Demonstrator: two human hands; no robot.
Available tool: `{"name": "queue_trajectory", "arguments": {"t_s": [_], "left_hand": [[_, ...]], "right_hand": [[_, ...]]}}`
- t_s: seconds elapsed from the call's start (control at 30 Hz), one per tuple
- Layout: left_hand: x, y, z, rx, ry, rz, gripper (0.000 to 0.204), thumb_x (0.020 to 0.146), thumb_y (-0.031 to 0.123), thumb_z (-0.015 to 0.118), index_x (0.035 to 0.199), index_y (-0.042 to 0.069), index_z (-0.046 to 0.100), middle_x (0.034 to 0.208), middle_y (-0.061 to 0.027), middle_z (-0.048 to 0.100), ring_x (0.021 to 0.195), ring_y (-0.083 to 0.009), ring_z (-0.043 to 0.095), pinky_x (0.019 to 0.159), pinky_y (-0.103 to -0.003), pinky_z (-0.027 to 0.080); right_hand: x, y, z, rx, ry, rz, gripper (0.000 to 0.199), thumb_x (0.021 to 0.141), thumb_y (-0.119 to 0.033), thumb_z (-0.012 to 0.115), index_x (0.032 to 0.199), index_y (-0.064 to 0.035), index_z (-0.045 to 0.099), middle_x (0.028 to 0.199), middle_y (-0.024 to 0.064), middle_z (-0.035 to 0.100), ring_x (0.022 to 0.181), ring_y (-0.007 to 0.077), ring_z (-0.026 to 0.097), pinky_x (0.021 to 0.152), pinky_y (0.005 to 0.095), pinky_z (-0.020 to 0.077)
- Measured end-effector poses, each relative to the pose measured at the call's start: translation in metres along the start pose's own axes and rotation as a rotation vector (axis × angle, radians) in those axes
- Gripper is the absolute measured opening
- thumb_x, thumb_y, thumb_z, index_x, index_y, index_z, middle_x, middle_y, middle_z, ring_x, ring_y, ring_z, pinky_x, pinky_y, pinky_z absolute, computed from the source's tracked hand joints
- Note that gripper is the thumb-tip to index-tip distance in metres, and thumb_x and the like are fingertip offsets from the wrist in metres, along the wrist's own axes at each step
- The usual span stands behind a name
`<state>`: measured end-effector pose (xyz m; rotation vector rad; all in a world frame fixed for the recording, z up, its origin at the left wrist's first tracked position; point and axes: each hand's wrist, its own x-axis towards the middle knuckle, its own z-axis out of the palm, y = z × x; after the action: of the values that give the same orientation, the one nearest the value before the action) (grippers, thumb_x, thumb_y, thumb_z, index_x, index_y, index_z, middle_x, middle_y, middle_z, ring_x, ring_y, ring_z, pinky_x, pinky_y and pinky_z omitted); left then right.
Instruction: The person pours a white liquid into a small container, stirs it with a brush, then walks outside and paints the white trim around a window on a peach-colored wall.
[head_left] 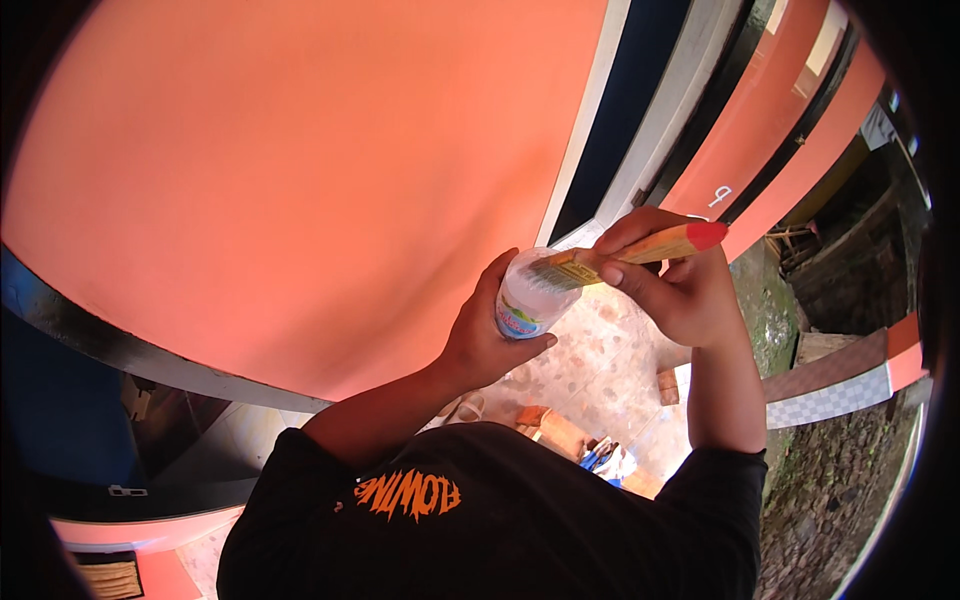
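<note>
My left hand (483, 338) is wrapped round a clear plastic cup (519, 312) with a blue and green printed label. The cup is tilted, and its opening faces up toward the right. My right hand (672, 285) grips a paintbrush (650, 247) by its wooden, red-tipped handle. The brush lies nearly level, its bristles (552, 275) pointing left at the mouth of the cup. Whether the bristle tips touch the inside of the cup, I cannot tell. What the cup contains is hard to make out.
A large salmon-orange wall (300, 180) rises close on the left. Beyond my hands stands a dark doorway with a white frame (585, 120). On the tiled floor (580, 350) below are a brown box (553, 430) and some blue and white items (607, 460). Mossy stonework (820, 510) runs along the right.
</note>
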<state>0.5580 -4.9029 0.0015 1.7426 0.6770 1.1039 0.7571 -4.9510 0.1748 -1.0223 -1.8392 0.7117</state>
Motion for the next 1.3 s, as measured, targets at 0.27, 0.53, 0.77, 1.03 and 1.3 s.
{"name": "queue_trajectory", "arguments": {"t_s": [0.27, 0.53, 0.77, 1.03, 1.3], "left_hand": [[0.005, 0.016, 0.002, -0.028, -0.039, -0.017, 0.100, 0.071, 0.011, 0.089, 0.150, 0.004, 0.028, 0.136, -0.0178, 0.048, 0.130, -0.0290, 0.051, 0.107, -0.044, 0.044], [0.006, 0.020, 0.000, 0.030, -0.033, 0.048, 0.098, 0.070, 0.010, 0.089, 0.148, 0.006, 0.030, 0.137, -0.0162, 0.048, 0.129, -0.0299, 0.051, 0.107, -0.044, 0.044], [0.010, 0.022, 0.004, 0.026, -0.004, 0.026, 0.098, 0.069, 0.010, 0.089, 0.148, 0.005, 0.031, 0.136, -0.0162, 0.049, 0.129, -0.0296, 0.051, 0.106, -0.044, 0.044], [0.020, 0.016, 0.011, -0.006, 0.047, 0.062, 0.096, 0.069, 0.009, 0.089, 0.147, 0.005, 0.032, 0.133, -0.0157, 0.051, 0.126, -0.0288, 0.052, 0.104, -0.043, 0.045], [0.020, 0.009, 0.000, 0.075, 0.050, -0.053, 0.084, 0.071, 0.011, 0.088, 0.139, 0.004, 0.038, 0.128, -0.0131, 0.055, 0.121, -0.0261, 0.056, 0.102, -0.042, 0.046]], "right_hand": [[0.006, 0.002, -0.004, -0.567, -0.144, -0.323, 0.014, 0.078, -0.010, 0.077, 0.091, -0.0111, 0.072, 0.089, 0.0054, 0.071, 0.076, 0.0273, 0.069, 0.065, 0.0359, 0.0540], [-0.006, 0.002, -0.008, -0.424, -0.017, -0.385, 0.008, 0.082, -0.009, 0.076, 0.089, -0.0075, 0.073, 0.090, 0.0077, 0.072, 0.079, 0.0233, 0.071, 0.067, 0.0320, 0.0544], [-0.014, 0.038, -0.018, 0.287, 0.281, 0.001, 0.020, 0.094, -0.014, 0.072, 0.106, -0.0006, 0.064, 0.083, 0.0048, 0.068, 0.068, 0.0106, 0.062, 0.059, 0.0222, 0.0453], [-0.016, 0.084, -0.012, 0.867, 0.417, 0.145, 0.016, 0.101, -0.016, 0.061, 0.112, -0.0049, 0.062, 0.080, 0.0041, 0.068, 0.062, 0.0096, 0.063, 0.056, 0.0229, 0.0508], [0.038, 0.118, -0.024, 1.136, 0.796, -0.144, 0.025, 0.098, -0.017, 0.066, 0.118, -0.0025, 0.060, 0.091, 0.0051, 0.068, 0.074, 0.0102, 0.067, 0.062, 0.0233, 0.0574]]}}
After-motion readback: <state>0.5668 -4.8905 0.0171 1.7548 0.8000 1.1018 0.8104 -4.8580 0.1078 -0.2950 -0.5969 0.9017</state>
